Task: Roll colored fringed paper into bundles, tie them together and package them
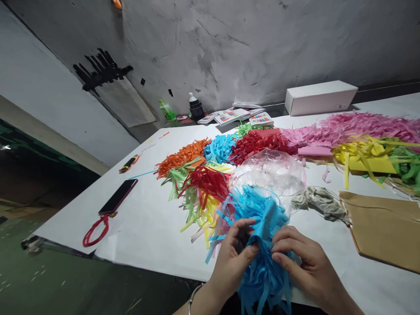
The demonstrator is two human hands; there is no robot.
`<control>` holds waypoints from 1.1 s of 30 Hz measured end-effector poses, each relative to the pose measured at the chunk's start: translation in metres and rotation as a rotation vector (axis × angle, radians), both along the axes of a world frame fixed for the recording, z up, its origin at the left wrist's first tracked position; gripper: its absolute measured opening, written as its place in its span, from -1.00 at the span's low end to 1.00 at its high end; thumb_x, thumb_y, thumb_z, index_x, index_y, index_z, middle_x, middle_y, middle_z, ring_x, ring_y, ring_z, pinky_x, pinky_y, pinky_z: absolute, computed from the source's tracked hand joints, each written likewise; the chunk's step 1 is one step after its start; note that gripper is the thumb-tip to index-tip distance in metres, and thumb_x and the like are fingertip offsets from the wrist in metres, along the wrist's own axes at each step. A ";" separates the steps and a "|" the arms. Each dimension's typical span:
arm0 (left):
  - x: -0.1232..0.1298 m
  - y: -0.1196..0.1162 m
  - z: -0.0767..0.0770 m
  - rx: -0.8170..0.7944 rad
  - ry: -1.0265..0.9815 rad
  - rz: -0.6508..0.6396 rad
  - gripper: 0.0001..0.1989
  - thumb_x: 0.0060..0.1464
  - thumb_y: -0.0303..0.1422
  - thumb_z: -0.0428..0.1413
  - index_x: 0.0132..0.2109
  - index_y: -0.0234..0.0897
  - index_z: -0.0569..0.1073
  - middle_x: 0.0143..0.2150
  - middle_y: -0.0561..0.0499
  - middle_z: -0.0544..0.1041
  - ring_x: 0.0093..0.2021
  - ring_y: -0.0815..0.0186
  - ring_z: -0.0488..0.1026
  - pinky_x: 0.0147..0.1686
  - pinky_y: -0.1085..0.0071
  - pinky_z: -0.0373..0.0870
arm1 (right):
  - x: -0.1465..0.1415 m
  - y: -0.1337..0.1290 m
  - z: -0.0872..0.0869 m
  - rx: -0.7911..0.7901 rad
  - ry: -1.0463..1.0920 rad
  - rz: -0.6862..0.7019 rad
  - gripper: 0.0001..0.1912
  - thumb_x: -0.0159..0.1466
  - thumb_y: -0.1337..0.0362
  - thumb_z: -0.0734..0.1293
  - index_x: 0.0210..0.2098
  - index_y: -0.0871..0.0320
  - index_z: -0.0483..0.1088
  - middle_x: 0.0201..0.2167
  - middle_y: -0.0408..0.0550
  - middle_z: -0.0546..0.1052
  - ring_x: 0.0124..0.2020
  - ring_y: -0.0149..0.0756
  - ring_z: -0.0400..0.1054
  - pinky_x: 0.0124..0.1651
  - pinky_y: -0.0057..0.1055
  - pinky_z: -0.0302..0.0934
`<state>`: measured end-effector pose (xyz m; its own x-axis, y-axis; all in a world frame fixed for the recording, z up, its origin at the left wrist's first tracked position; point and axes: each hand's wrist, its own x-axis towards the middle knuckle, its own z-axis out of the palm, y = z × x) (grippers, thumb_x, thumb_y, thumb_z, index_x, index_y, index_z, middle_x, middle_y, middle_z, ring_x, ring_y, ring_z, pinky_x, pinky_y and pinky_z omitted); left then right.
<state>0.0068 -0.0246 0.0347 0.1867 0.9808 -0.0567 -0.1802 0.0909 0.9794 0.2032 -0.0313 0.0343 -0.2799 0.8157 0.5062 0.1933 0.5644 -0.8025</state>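
A blue tissue paper tassel (266, 218), its strips cut into fringe, hangs over the table's front edge between my hands. My left hand (236, 251) pinches its folded middle band between thumb and fingers. On the other side my right hand (300, 258) has its fingertips closed on the tassel's right edge. Just beyond lie a red fringe bundle (210, 183), yellow fringe (206, 214) and pale green fringe (180, 175). A clear plastic bag (269, 173) rests right behind the blue tassel.
Orange (185, 155), dark red (259, 142) and pink fringe (357, 127) lie farther back. At left are a phone (118, 197) with a red strap and a cutter (128, 163). A brown paper piece (383, 227) lies right; a white box (320, 98) stands by the wall.
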 end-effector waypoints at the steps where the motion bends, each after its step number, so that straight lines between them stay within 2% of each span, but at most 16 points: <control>1: 0.000 0.000 0.000 -0.001 -0.004 -0.001 -0.54 0.03 -0.12 0.34 0.05 -0.13 0.51 -0.14 -0.03 0.53 -0.10 0.22 0.44 -0.08 0.39 0.36 | 0.000 0.000 0.000 -0.012 0.007 0.004 -0.88 0.36 0.41 0.31 -0.24 0.07 0.44 -0.28 -0.11 0.49 -0.22 -0.34 0.41 -0.16 -0.41 0.33; 8: -0.002 -0.001 0.000 0.001 -0.004 -0.012 -0.57 0.05 -0.13 0.34 0.05 -0.09 0.51 -0.13 -0.01 0.53 -0.09 0.23 0.43 -0.08 0.40 0.35 | 0.000 -0.002 0.000 -0.099 0.050 0.027 -0.87 0.38 0.38 0.28 -0.24 0.04 0.43 -0.27 -0.14 0.48 -0.19 -0.36 0.40 -0.13 -0.44 0.31; 19: -0.002 -0.001 -0.004 0.007 0.013 -0.024 -0.50 0.03 -0.07 0.33 0.07 -0.14 0.48 -0.12 -0.05 0.49 -0.06 0.18 0.41 -0.05 0.34 0.33 | -0.001 -0.002 0.002 -0.018 -0.016 -0.035 -0.89 0.38 0.38 0.24 -0.28 0.07 0.34 -0.30 -0.14 0.47 -0.21 -0.36 0.39 -0.14 -0.47 0.32; 25: -0.002 -0.002 0.001 0.089 0.100 -0.072 -0.24 -0.09 0.14 0.30 0.17 -0.14 0.39 -0.06 -0.08 0.44 0.01 0.08 0.35 0.02 0.25 0.31 | -0.011 -0.001 0.002 0.107 -0.065 -0.126 -0.91 0.39 0.40 0.20 -0.22 0.08 0.28 -0.29 -0.13 0.44 -0.18 -0.37 0.35 -0.12 -0.49 0.29; 28: -0.002 0.000 0.006 0.119 0.233 -0.044 -0.31 -0.05 0.01 0.34 0.17 -0.14 0.39 -0.07 -0.06 0.43 -0.01 0.11 0.35 0.03 0.26 0.30 | -0.015 -0.002 0.002 0.178 -0.109 -0.165 -0.90 0.39 0.41 0.19 -0.21 0.09 0.28 -0.28 -0.12 0.43 -0.17 -0.35 0.33 -0.08 -0.45 0.27; 33: -0.001 0.004 0.016 0.181 0.324 -0.050 -0.52 0.02 -0.37 0.25 0.12 -0.16 0.42 -0.17 0.01 0.46 -0.14 0.21 0.42 -0.11 0.35 0.38 | -0.010 -0.002 0.005 0.238 -0.095 -0.422 -0.92 0.40 0.41 0.20 -0.19 0.12 0.29 -0.23 -0.04 0.41 -0.13 -0.28 0.32 -0.11 -0.37 0.25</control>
